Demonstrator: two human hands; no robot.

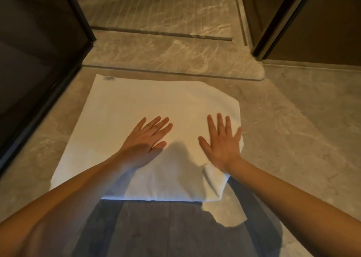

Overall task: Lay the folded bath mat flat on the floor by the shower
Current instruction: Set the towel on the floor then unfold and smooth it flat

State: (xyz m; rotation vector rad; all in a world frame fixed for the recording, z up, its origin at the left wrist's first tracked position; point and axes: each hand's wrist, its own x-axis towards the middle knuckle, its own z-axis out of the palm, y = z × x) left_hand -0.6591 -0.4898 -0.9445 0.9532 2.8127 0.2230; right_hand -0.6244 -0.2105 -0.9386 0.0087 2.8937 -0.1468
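Observation:
A white bath mat (136,104) lies on the marble floor just in front of the shower threshold (175,61). Its left part is a single flat layer with a small label at the far left corner. Its right part is thicker, still doubled over, with a rumpled near right corner. My left hand (144,139) rests palm down on the middle of the mat, fingers spread. My right hand (222,141) presses flat on the thicker right part, fingers apart, close to the mat's right edge. Neither hand grips anything.
The shower floor (160,8) with a drain slot lies beyond the raised step. A dark glass panel with a black frame (39,61) stands at the left, touching distance from the mat. A dark door frame (283,22) stands at the right. Grey marble floor (302,120) spreads to the right.

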